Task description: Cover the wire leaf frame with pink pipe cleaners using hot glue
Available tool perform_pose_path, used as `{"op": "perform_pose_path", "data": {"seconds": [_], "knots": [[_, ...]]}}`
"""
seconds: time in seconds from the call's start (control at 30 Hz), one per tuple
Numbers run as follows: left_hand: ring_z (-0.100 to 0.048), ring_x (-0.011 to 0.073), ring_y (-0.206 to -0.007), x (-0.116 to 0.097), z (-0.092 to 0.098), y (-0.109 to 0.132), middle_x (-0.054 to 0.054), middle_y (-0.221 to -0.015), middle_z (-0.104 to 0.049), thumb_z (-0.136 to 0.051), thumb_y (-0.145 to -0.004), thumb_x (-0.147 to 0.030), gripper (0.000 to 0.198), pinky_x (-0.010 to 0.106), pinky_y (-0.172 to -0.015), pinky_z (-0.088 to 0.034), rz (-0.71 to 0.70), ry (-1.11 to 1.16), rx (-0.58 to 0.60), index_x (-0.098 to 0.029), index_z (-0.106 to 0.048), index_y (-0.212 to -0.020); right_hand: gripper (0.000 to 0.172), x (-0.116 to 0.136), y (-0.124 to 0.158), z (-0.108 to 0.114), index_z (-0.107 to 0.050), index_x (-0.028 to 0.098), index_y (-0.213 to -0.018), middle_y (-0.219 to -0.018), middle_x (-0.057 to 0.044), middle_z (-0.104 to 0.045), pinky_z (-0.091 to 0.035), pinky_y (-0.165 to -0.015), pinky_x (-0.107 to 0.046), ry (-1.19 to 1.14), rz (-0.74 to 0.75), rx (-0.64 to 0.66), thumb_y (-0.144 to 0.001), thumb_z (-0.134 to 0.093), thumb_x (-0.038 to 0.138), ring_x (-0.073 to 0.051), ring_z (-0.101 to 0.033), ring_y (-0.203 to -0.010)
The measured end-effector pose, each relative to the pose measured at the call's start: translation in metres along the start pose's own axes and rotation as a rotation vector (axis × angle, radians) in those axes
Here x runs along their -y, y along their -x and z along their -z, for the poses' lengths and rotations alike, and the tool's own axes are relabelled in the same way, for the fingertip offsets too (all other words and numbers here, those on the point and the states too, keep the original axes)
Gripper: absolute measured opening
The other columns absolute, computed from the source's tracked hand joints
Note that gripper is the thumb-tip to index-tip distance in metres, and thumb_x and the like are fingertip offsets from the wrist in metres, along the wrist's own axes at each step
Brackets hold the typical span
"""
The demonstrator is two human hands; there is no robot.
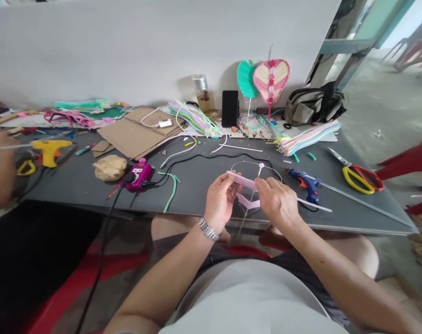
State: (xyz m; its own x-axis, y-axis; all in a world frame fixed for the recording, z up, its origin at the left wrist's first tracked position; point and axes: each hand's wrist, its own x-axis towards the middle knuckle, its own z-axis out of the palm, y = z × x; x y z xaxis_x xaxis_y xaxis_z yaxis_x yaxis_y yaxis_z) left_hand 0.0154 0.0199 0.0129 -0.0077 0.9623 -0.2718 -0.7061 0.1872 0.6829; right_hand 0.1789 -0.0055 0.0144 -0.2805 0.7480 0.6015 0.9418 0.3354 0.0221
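Note:
A pale pink chenille stem (244, 182) is stretched between my two hands, several rows thick, over a thin round wire frame. My left hand (222, 197), with a watch on the wrist, pinches its left end. My right hand (276, 199) is closed on it to the right, and a loose pink tail (315, 205) sticks out past the knuckles. Below the fingers, a bent pink section (247, 202) crosses the wire frame (239, 163). A small pink knob (261, 165) sits at the frame's top, and its stick points down past the table edge.
A blue glue gun (306, 182) and scissors (359, 178) lie right. Bundles of chenille stems (193, 118), a phone (230, 109) and two leaf-shaped fans (271, 81) stand behind. Left are a purple power box (140, 175), a yellow glue gun (51, 150) and another person's blurred arm (0, 169).

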Motion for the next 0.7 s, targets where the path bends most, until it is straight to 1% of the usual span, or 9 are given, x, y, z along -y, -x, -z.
{"op": "perform_pose_path", "data": {"seconds": [0.1,0.2,0.3,0.4,0.47,0.57,0.63,0.7], "knots": [[-0.069,0.0123,-0.081,0.001,0.0,0.0,0.006,-0.096,-0.077,-0.092,-0.068,-0.023,0.027,0.023,-0.072,-0.058,-0.008,-0.011,0.005,-0.014,-0.076,-0.088,0.025,-0.001,0.002,-0.004,-0.073,0.019,-0.09,-0.068,-0.002,-0.059,-0.027,-0.059,-0.031,0.031,-0.017,0.011,-0.101,-0.051,0.013,-0.017,-0.047,-0.059],[-0.067,0.0113,-0.078,0.002,-0.001,0.001,0.006,-0.097,-0.077,-0.093,-0.067,-0.027,0.031,0.021,-0.065,-0.054,-0.026,-0.03,-0.001,-0.014,-0.076,-0.09,0.025,-0.001,0.003,-0.006,-0.073,0.019,-0.09,-0.069,-0.002,-0.06,-0.027,-0.059,-0.031,0.048,-0.012,0.013,-0.101,-0.052,0.013,-0.017,-0.048,-0.06],[-0.064,0.0099,-0.074,0.004,-0.002,0.001,0.006,-0.096,-0.076,-0.093,-0.068,-0.032,0.032,0.02,-0.058,-0.049,-0.05,-0.051,-0.026,-0.015,-0.076,-0.089,0.026,0.0,0.003,-0.007,-0.072,0.019,-0.088,-0.069,-0.003,-0.06,-0.027,-0.059,-0.031,0.056,-0.009,0.026,-0.101,-0.051,0.013,-0.017,-0.048,-0.06],[-0.061,0.0088,-0.069,0.005,-0.004,0.001,0.004,-0.09,-0.075,-0.092,-0.067,-0.034,0.032,0.019,-0.056,-0.047,-0.069,-0.061,-0.073,-0.015,-0.074,-0.085,0.028,0.0,0.004,-0.006,-0.072,0.019,-0.087,-0.07,-0.003,-0.061,-0.026,-0.059,-0.033,0.047,-0.013,0.054,-0.101,-0.049,0.013,-0.017,-0.049,-0.06],[-0.06,0.0084,-0.066,0.005,-0.006,-0.001,0.002,-0.085,-0.073,-0.092,-0.065,-0.033,0.031,0.019,-0.054,-0.046,-0.079,-0.063,-0.103,-0.016,-0.072,-0.083,0.027,-0.001,0.004,-0.006,-0.073,0.019,-0.096,-0.072,-0.004,-0.064,-0.028,-0.059,-0.033,0.0,-0.016,0.074,-0.103,-0.047,0.015,-0.017,-0.052,-0.062],[-0.058,0.0076,-0.061,0.003,-0.006,-0.003,0.001,-0.079,-0.071,-0.091,-0.063,-0.032,0.032,0.019,-0.052,-0.044,-0.08,-0.06,-0.123,-0.015,-0.07,-0.079,0.025,-0.004,0.004,-0.004,-0.07,0.017,-0.115,-0.085,-0.006,-0.07,-0.037,-0.065,-0.03,-0.154,-0.024,0.076,-0.106,-0.047,0.023,-0.018,-0.06,-0.073],[-0.057,0.0072,-0.059,0.003,-0.006,-0.004,0.0,-0.076,-0.07,-0.091,-0.062,-0.031,0.032,0.019,-0.052,-0.044,-0.078,-0.056,-0.128,-0.015,-0.069,-0.078,0.025,-0.008,0.004,-0.003,-0.069,0.018,-0.113,-0.093,-0.007,-0.072,-0.041,-0.071,-0.03,-0.253,-0.03,0.06,-0.107,-0.046,0.024,-0.019,-0.063,-0.082],[-0.058,0.0072,-0.059,0.003,-0.006,-0.005,-0.001,-0.075,-0.069,-0.092,-0.061,-0.03,0.033,0.019,-0.054,-0.046,-0.081,-0.048,-0.131,-0.015,-0.069,-0.078,0.024,-0.01,0.005,-0.004,-0.07,0.019,-0.103,-0.095,-0.007,-0.071,-0.043,-0.074,-0.029,-0.306,-0.027,0.043,-0.106,-0.046,0.021,-0.018,-0.064,-0.086]]}}
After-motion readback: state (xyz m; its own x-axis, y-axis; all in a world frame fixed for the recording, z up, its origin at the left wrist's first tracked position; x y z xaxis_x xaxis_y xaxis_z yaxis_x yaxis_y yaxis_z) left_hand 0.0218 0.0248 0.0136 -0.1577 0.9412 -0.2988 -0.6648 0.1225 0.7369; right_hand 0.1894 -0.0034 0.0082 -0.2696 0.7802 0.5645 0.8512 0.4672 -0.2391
